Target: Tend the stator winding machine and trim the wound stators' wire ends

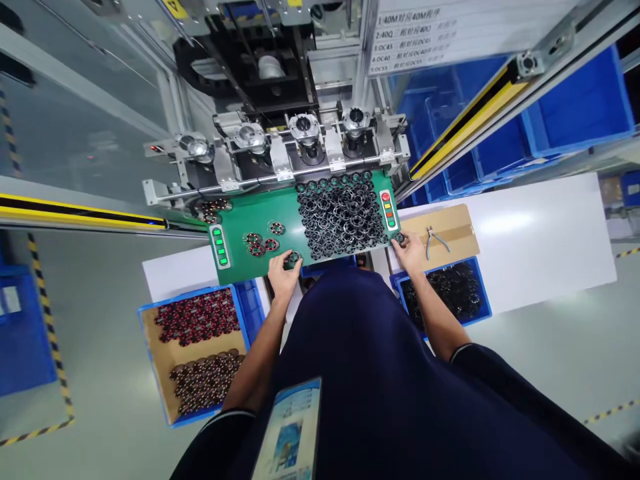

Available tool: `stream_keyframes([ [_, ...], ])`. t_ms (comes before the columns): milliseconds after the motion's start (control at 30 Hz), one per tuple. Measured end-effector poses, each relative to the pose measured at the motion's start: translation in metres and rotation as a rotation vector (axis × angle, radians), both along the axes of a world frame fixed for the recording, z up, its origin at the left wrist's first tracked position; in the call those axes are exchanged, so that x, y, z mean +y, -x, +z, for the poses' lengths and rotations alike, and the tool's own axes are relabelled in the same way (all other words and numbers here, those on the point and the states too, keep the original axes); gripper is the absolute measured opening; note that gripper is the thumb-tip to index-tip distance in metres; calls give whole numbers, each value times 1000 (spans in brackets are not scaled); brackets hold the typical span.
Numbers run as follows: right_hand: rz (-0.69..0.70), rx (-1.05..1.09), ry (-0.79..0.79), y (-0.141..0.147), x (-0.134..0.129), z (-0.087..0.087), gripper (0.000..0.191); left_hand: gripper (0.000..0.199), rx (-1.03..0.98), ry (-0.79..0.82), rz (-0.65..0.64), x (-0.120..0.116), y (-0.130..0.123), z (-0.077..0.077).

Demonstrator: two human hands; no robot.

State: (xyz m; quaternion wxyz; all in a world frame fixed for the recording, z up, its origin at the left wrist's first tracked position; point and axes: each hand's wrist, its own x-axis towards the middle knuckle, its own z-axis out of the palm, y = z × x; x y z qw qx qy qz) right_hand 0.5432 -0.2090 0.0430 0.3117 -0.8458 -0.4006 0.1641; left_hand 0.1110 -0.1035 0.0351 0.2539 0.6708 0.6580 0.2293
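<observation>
At the front edge of the green work surface [240, 265], my left hand [285, 275] is closed round a black ring part [293, 257]. My right hand [410, 253] grips another black ring part [399, 238] beside the button panel at the surface's right end. Between the hands lies a dense pile of black ring parts [340, 217]. Several copper-wound parts [271, 245] sit on the green surface up and left of my left hand. Pliers [437, 243] rest on cardboard to the right of my right hand.
A machine with a row of metal fixtures [305, 130] stands behind the green surface. Blue bins of wound parts [200, 317] and black parts [447, 290] flank my body. Yellow-edged posts [460, 130] rise at both sides. Blue crates [580, 113] are stacked at the right.
</observation>
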Motion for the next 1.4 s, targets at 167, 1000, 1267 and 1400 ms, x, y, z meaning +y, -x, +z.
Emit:
stream_keyframes([
  [167, -17, 36, -43, 4, -3, 3, 49, 34, -16, -4, 17, -4, -4, 2],
  [1000, 952, -367, -68, 221, 445, 159, 45, 51, 16, -189, -4, 366, 88, 155],
  [1267, 1050, -569, 119, 222, 469, 169, 43, 52, 203, -160, -210, 388, 110, 148],
  [1400, 1085, -610, 161, 231, 473, 179, 38, 51, 300, -125, -273, 391, 110, 157],
])
